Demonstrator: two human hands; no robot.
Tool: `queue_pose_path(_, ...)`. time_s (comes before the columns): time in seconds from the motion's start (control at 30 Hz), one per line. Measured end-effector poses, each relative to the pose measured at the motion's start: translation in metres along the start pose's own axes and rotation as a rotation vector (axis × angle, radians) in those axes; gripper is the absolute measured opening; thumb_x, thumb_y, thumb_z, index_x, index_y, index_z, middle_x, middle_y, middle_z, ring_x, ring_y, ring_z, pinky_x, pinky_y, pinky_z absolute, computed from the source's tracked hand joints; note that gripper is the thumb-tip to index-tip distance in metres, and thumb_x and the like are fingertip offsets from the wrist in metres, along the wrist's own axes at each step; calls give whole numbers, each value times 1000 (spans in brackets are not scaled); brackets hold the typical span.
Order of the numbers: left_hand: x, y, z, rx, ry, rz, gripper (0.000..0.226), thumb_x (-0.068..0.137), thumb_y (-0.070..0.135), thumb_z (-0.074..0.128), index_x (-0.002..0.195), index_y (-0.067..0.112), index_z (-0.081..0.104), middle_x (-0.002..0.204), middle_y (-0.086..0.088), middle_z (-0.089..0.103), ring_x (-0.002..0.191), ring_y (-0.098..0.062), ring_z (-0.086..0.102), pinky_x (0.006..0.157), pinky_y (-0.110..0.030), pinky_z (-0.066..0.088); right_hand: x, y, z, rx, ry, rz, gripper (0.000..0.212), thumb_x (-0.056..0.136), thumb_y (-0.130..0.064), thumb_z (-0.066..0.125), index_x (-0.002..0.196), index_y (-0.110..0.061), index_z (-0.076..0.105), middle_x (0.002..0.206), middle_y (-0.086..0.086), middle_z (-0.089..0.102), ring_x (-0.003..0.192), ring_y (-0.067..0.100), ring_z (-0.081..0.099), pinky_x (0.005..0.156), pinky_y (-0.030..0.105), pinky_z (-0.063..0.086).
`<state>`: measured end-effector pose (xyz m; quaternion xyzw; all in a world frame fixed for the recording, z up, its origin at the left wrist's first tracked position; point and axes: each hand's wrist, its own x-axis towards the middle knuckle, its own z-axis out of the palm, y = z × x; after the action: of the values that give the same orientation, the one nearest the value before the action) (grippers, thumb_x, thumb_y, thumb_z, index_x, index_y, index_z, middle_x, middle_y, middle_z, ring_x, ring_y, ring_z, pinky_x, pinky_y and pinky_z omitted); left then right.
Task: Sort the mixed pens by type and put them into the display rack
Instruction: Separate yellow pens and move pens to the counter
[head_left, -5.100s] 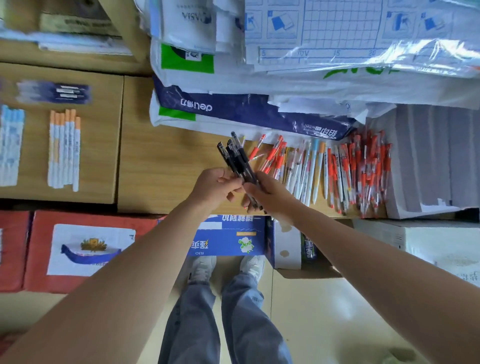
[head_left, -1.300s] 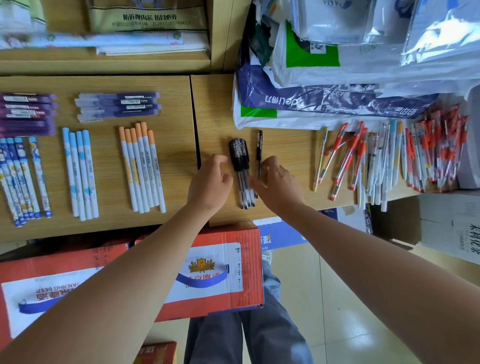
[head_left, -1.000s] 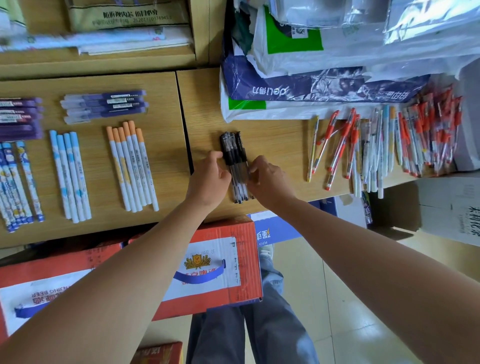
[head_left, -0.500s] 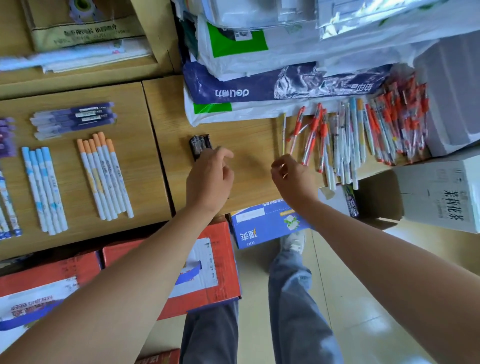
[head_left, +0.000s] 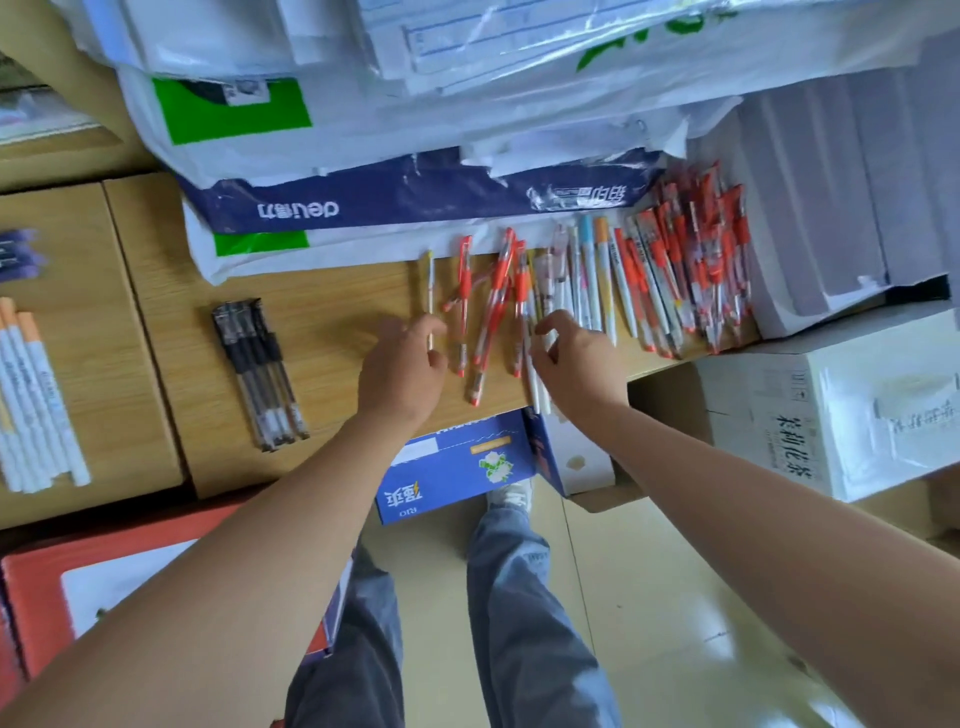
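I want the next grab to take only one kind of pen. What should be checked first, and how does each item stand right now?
1. Black pens lie together, apart from the rest: ok.
2. Red pens lie parallel: not ok, several are crossed.
3. Left hand free: cannot tell, its fingers curl beside a thin pen.
4. Right hand over one kind only: cannot tell, its fingers curl over white pens lying among red ones.
5. Pile at the right sorted: not ok, red pens and white pens with coloured caps are mixed.
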<state>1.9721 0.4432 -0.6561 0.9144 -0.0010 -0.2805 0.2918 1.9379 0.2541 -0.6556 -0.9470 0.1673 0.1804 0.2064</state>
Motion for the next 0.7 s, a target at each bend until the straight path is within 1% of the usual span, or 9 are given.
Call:
queue_pose_path(0.07, 2, 4, 2, 38, 31, -4, 23, 93, 13, 54, 113, 21, 59, 107, -10, 57, 85, -27, 59, 67, -31, 41, 6, 3, 0, -41, -16, -15, 17, 95, -22, 49, 105, -11, 57, 75, 8, 68, 63, 26, 62, 55, 38, 55)
queue_pose_path(0.13, 3, 5, 1, 70, 56, -18, 14, 92, 15, 57, 105, 20, 58, 104, -8, 57, 83, -26, 60, 66, -33, 46, 11, 7, -3, -77, -14, -1, 16, 95, -24, 50, 102, -12, 58, 75, 7, 66, 64, 25, 62, 52, 32, 51)
queue_pose_path(0.2, 4, 4, 1, 112, 68, -32, 10, 91, 17, 61, 97, 21, 55, 99, -5, 59, 80, -24, 60, 62, -32, 44, 16, 14, -9, -115, -5, 29, 17, 95, -26, 51, 101, -13, 58, 76, 7, 65, 65, 25, 60, 50, 27, 44)
queue_pose_path(0.27, 6, 2, 1, 138, 73, -43, 13, 89, 17, 63, 91, 22, 51, 93, -2, 61, 78, -22, 60, 59, -30, 39, 20, 20, -14, -117, -9, 46, 19, 92, -29, 54, 101, -13, 56, 77, 7, 65, 67, 27, 60, 53, 31, 48)
queue_pose_path(0.33, 7, 2, 1, 149, 79, -47, 15, 88, 15, 65, 89, 20, 50, 87, -1, 61, 77, -21, 59, 59, -29, 37, 23, 22, -16, -112, -31, 42, 22, 91, -31, 58, 102, -12, 55, 81, 7, 65, 71, 28, 62, 58, 36, 53)
queue_pose_path(0.47, 7, 10, 2, 156, 119, -103, 25, 88, 21, 68, 98, 12, 47, 85, 0, 59, 72, -19, 55, 55, -28, 35, 25, 16, -11, -160, -55, 23, 25, 93, -34, 55, 103, -11, 56, 83, 7, 64, 74, 27, 62, 59, 33, 52)
queue_pose_path(0.6, 9, 5, 6, 203, 103, -160, 30, 88, 36, 65, 100, 9, 58, 90, -2, 67, 82, -24, 64, 62, -35, 51, 30, 10, -7, -174, -104, 58, 28, 92, -36, 58, 101, -9, 57, 86, 7, 63, 73, 25, 60, 57, 31, 48)
queue_pose_path(0.63, 9, 4, 8, 208, 88, -160, 27, 89, 36, 63, 97, 11, 63, 87, -2, 68, 81, -24, 65, 61, -35, 52, 30, 10, -7, -175, -116, 63, 28, 91, -35, 59, 99, -9, 57, 85, 6, 61, 71, 23, 58, 54, 28, 44)
queue_pose_path(0.7, 7, 4, 9, 205, 71, -170, 20, 89, 30, 61, 88, 12, 69, 79, -2, 68, 74, -24, 64, 55, -29, 44, 28, 12, -10, -135, -108, 81, 24, 88, -33, 60, 92, -9, 58, 77, 4, 57, 64, 20, 53, 47, 23, 34)
